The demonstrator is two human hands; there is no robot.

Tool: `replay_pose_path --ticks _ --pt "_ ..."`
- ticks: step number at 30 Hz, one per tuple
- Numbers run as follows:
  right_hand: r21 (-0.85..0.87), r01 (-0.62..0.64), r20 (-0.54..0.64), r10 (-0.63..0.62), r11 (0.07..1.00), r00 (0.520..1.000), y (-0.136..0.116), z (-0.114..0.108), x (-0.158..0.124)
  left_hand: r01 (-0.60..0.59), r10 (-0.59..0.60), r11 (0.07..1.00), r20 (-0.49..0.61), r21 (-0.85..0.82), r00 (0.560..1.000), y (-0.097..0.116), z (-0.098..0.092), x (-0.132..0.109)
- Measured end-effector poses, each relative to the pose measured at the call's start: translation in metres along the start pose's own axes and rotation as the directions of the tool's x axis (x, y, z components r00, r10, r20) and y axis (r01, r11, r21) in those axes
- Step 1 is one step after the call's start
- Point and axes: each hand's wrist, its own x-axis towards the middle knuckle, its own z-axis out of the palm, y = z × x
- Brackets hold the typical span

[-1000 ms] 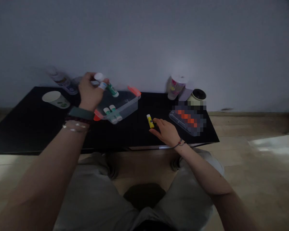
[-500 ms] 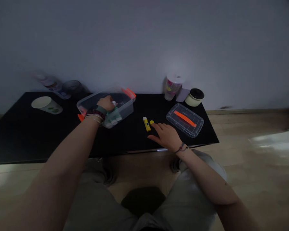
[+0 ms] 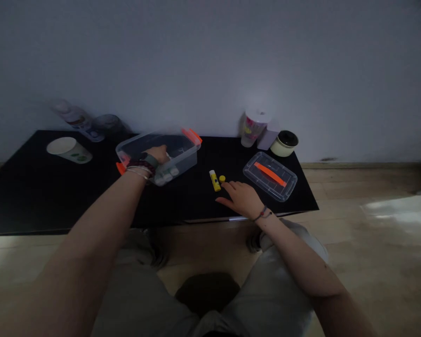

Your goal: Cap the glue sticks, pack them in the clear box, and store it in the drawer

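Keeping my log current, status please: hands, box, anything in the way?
Left hand inside clear box, grip unclear. Right hand open beside yellow tube. Box open-topped, white-ended tubes inside. Nothing visibly blocking.

Has lowered the left hand point(image 3: 159, 153) from above the clear box's point(image 3: 187, 164) ten o'clock side to inside it.

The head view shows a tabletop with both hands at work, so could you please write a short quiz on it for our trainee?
1. Which hand reaches into the clear box?

2. True or false: the clear lid with the orange strip lies on the table, apart from the box.

3. What is the main colour of the tube lying near the right hand?
A) Green
B) Yellow
C) Purple

Key:
1. The left hand.
2. True.
3. B.
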Motion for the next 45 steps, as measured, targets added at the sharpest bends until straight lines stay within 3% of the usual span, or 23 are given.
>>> replay_pose_path --ticks 4,8,11,14,20,23,26,30,34,39,42,45 --pt "-0.027 -0.028 0.035 0.029 0.999 0.999 0.001 -0.002 0.006 -0.021 0.015 0.992 0.042 0.123 0.999 0.042 -0.017 -0.032" --pt "-0.055 -0.089 0.082 0.093 0.995 0.992 0.0 0.0 0.014 -0.225 0.223 0.974 0.057 0.025 0.973 0.083 -0.031 -0.097" --pt "-0.074 -0.109 0.146 0.119 0.991 0.982 -0.003 0.008 0.022 -0.196 0.199 0.968 0.002 -0.156 0.98 0.09 -0.033 -0.14" --pt "-0.095 -0.123 0.207 0.14 0.988 0.968 -0.007 0.022 0.03 -0.151 0.175 0.955 0.074 -0.256 0.982 0.077 -0.025 -0.16" --pt "-0.109 -0.122 0.292 0.149 0.987 0.945 -0.01 0.048 0.048 -0.081 0.149 0.968 0.284 -0.238 0.947 0.04 0.0 -0.159" --pt "-0.117 -0.131 0.307 0.162 0.984 0.938 -0.012 0.055 0.057 -0.066 0.134 0.976 0.329 -0.21 0.935 0.033 0.008 -0.156" --pt "-0.094 -0.134 0.298 0.156 0.987 0.942 -0.015 0.055 0.063 0.031 0.055 0.977 0.392 -0.209 0.918 0.032 0.013 -0.157" --pt "-0.029 -0.075 0.186 0.079 0.997 0.979 -0.024 0.049 0.06 0.203 -0.056 0.933 0.44 -0.296 0.896 0.037 0.022 -0.162" --pt "0.062 0.09 0.055 -0.094 0.994 0.994 -0.035 0.043 0.049 0.393 -0.123 0.785 0.501 -0.479 0.856 0.044 0.029 -0.164" --pt "0.185 0.303 -0.102 -0.289 0.935 0.952 -0.039 0.034 0.041 0.375 -0.128 0.713 0.416 -0.593 0.9 0.048 0.032 -0.161" --pt "0.235 0.224 -0.177 -0.184 0.946 0.967 -0.028 0.028 0.045 0.39 -0.161 0.666 0.389 -0.635 0.907 0.05 0.031 -0.159" --pt "0.166 -0.052 -0.191 0.084 0.985 0.978 -0.008 0.029 0.054 0.404 -0.171 0.645 0.393 -0.649 0.903 0.053 0.031 -0.159"
